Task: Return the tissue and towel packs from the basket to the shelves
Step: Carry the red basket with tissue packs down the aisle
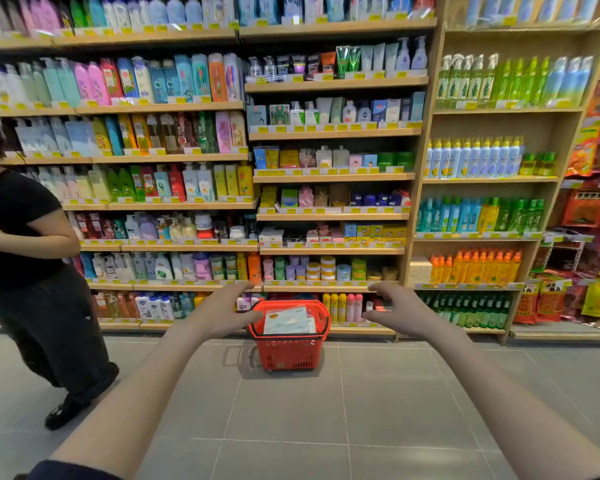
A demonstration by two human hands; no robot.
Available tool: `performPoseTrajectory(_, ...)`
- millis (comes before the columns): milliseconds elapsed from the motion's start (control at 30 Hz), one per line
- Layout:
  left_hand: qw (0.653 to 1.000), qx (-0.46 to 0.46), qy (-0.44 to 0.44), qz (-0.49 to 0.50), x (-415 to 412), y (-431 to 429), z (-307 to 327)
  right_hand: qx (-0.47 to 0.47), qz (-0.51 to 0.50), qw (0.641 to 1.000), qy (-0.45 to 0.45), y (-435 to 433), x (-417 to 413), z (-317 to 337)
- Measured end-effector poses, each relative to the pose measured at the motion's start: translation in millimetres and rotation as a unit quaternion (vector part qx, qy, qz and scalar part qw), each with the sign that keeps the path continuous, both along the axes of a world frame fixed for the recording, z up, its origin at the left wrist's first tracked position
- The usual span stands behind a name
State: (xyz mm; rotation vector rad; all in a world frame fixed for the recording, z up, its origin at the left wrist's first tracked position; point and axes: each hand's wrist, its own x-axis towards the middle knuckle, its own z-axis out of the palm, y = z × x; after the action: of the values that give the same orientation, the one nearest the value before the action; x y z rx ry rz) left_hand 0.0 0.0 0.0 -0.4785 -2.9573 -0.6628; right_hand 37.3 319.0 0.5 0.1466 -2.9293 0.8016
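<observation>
On the grey floor tiles, right against the bottom shelf (329, 330), sits the red basket (289, 355) with a pale pack (286, 320) standing upright inside. Your left hand (222, 311) and right hand (400, 311) reach out either side of it, fingers spread, holding nothing. Bystander in black (25, 258) stands at far left.

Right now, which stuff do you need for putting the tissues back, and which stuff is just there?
For the job:
red basket
pale pack standing in it
left hand and right hand, both open and empty
wooden shelves

Just there:
shampoo bottles
orange spray bottles
person in black
</observation>
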Motion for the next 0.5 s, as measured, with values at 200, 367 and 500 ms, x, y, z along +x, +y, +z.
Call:
performPoseTrajectory(200,0.999,-0.033,-0.017,0.019,-76.7,25.9,-7.9,0.016,0.006,1.0,-0.01,22.7,-78.9,-11.9)
performPoseTrajectory(367,0.998,-0.049,-0.027,0.027,-145.0,49.2,-8.4,0.029,0.009,0.999,-0.015,46.7,-157.2,-15.7)
performPoseTrajectory(500,0.998,-0.046,-0.034,0.03,-187.6,58.8,-12.6,0.029,0.013,0.999,-0.025,54.7,-211.1,-21.9)
